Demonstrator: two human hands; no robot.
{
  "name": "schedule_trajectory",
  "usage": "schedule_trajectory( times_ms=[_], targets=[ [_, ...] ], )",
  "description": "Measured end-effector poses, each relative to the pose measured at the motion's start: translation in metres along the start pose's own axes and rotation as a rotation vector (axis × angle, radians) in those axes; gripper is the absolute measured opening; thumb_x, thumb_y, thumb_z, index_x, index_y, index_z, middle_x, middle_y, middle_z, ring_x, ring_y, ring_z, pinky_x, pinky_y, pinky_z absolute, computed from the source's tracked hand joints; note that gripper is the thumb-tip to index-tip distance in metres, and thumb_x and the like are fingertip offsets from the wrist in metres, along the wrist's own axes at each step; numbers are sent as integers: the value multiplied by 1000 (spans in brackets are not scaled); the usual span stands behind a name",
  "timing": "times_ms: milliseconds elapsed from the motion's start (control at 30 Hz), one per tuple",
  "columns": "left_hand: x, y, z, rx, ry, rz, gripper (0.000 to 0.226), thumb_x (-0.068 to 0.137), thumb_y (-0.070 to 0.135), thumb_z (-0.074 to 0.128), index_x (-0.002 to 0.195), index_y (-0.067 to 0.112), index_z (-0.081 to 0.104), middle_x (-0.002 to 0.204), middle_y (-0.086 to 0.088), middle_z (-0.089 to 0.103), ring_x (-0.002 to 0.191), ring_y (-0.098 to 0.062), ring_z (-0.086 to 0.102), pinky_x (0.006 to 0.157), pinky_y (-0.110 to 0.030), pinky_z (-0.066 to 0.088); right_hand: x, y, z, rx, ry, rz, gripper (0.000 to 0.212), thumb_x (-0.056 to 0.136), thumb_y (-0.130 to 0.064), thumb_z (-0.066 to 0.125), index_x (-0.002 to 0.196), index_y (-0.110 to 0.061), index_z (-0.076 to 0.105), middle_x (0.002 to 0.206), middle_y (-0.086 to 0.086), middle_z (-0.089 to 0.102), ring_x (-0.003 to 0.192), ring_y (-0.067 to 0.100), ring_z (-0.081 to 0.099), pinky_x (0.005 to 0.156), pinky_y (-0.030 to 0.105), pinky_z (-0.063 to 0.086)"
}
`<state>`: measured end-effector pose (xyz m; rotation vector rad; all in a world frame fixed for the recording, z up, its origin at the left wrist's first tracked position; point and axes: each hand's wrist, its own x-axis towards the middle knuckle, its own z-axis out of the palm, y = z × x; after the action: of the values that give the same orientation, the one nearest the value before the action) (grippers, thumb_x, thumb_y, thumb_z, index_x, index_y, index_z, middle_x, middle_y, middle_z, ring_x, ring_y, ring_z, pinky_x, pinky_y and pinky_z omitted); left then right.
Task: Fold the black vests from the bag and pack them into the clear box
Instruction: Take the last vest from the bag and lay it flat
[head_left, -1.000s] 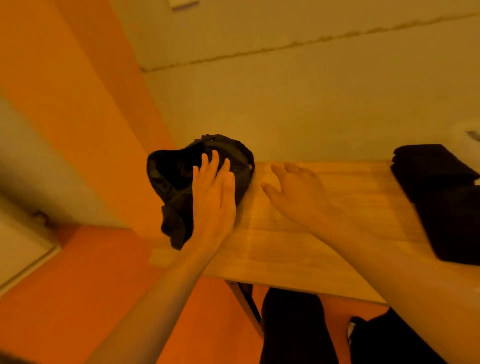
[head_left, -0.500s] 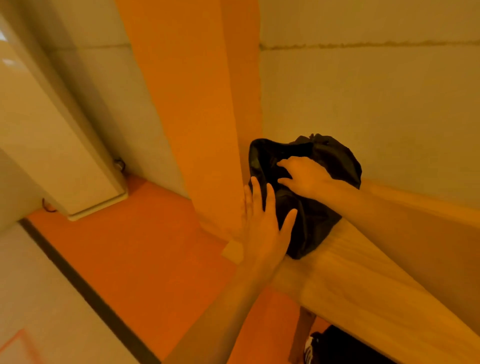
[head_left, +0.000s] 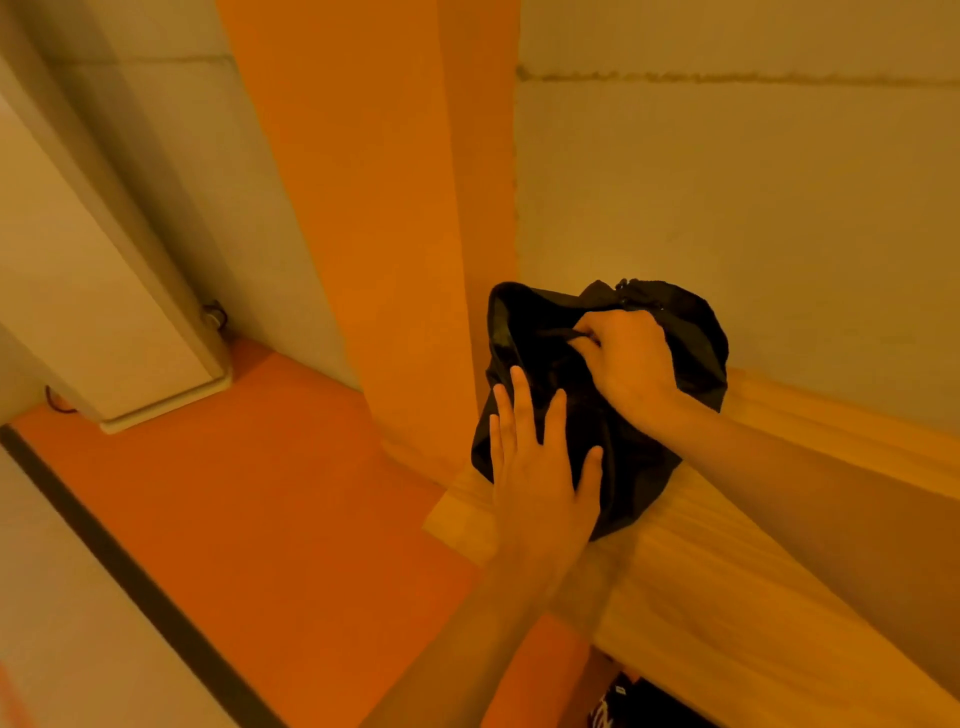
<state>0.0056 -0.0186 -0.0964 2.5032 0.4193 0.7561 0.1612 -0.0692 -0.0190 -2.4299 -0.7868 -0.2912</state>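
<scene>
Head view: wooden table (head_left: 727, 597) beside orange wall (head_left: 374, 208); left hand (head_left: 540, 488) splayed on bag (head_left: 691, 332), right hand (head_left: 628, 358) pinching it.

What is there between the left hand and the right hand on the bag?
Only dark folds of the black bag lie between the left hand and the right hand; the head view shows it.

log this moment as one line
left hand: flat against black bag | right hand: pinches fabric at its mouth | black bag: on wooden table end
</scene>
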Motion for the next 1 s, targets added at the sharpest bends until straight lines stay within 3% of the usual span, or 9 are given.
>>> schedule_trajectory(
  times_ms=[100, 167, 300, 400, 500, 600, 767, 900, 1000],
  targets=[
    [6, 3, -16, -66, 91, 39, 50, 104, 43, 52, 147, 18, 47, 166, -8, 22, 155, -29, 15, 124, -48, 22, -1, -11, -45, 103, 38, -21, 12, 96, -26, 66, 96, -23, 78, 80, -4, 71, 76, 14, 66, 71, 39, 59],
    [26, 6, -37, -131, 151, 99, 44, 103, 42, 54, 140, 17, 51, 151, -6, 41, 141, -27, 38, 113, -50, 39, 2, -22, -86, 199, 31, -47, 14, 93, -19, 65, 96, -22, 78, 85, -7, 73, 80, 8, 67, 74, 26, 57],
    [96, 37, -75, -258, 41, 99, 62, 97, 55, 57, 144, 17, 43, 138, -2, 46, 127, -20, 49, 101, -40, 49, 16, -46, -174, 421, 145, -49, 16, 93, -15, 64, 88, -26, 73, 74, -16, 66, 65, -5, 60, 60, 11, 43],
    [132, 78, -92, -274, 4, 195, 33, 102, 41, 55, 121, 14, 59, 109, -2, 61, 96, -16, 62, 80, -38, 56, 28, -52, -233, 492, 269, -32, 13, 94, -15, 63, 91, -22, 73, 76, -11, 66, 69, 0, 60, 62, 18, 46],
    [149, 127, -120, -475, 100, 236, 22, 107, 32, 47, 98, 16, 60, 78, 5, 58, 65, -7, 56, 57, -23, 44, 33, -43, -291, 535, 425, 38, 16, 96, -17, 58, 97, -12, 73, 86, 1, 68, 78, 11, 62, 65, 25, 51],
    [161, 177, -159, -542, 205, 322, 28, 109, 32, 44, 92, 16, 59, 76, 6, 58, 66, -7, 55, 56, -21, 39, 24, -35, -347, 594, 571, 103, 17, 99, -17, 54, 98, -10, 69, 90, 3, 65, 81, 13, 60, 64, 23, 50],
    [169, 246, -219, -605, 310, 448, 32, 103, 33, 58, 76, 16, 56, 66, 8, 54, 62, -4, 55, 55, -18, 35, -12, -38, -433, 668, 580, 95, 16, 101, -17, 55, 95, -15, 69, 91, 3, 65, 86, 14, 62, 72, 28, 56],
    [172, 280, -260, -412, 75, 546, 23, 83, 33, 83, 82, 17, 68, 75, 4, 65, 69, -8, 61, 59, -21, 44, -40, -38, -487, 663, 590, 133, 17, 102, -19, 55, 92, -14, 68, 91, 5, 64, 87, 19, 63, 71, 30, 57],
    [170, 303, -283, -260, -5, 523, 17, 84, 29, 82, 86, 16, 72, 75, 1, 66, 68, -11, 62, 55, -21, 44, -59, -33, -515, 568, 564, 155, 18, 102, -19, 54, 93, -11, 67, 89, 6, 64, 85, 18, 62, 64, 26, 52]
  ],
)
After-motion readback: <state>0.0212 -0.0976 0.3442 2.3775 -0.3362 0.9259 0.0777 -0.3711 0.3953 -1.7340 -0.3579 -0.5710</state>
